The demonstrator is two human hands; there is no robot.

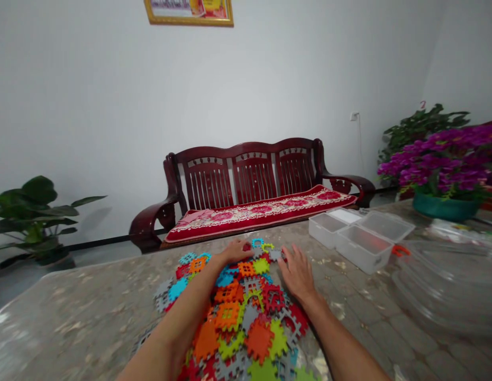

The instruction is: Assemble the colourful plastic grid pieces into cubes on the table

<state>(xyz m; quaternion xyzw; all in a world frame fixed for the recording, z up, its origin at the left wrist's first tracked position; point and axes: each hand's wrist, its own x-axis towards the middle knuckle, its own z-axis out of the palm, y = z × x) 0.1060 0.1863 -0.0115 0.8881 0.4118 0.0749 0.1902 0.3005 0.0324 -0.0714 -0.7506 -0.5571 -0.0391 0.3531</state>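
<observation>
The step in hand seems to be handling or arranging interlocking pieces at the far edge of a mixed-colour heap of plastic pieces (230, 315), which lies on the table (361, 312) beneath and between both forearms. The left hand (235, 251) bends over the heap's far side, its fingers beside a small dark red piece (246, 246); whether they grip anything cannot be told. The right hand (297, 271) lies low at the heap's right edge, fingers extended, just beside a grey piece (275, 255); I cannot tell if it is grasped. A blue ring-like piece (257, 243) and a yellow-green one (267, 247) lie between the hands, just beyond the fingers. The next move probably calls for a light fingertip pinch on one notched edge.
</observation>
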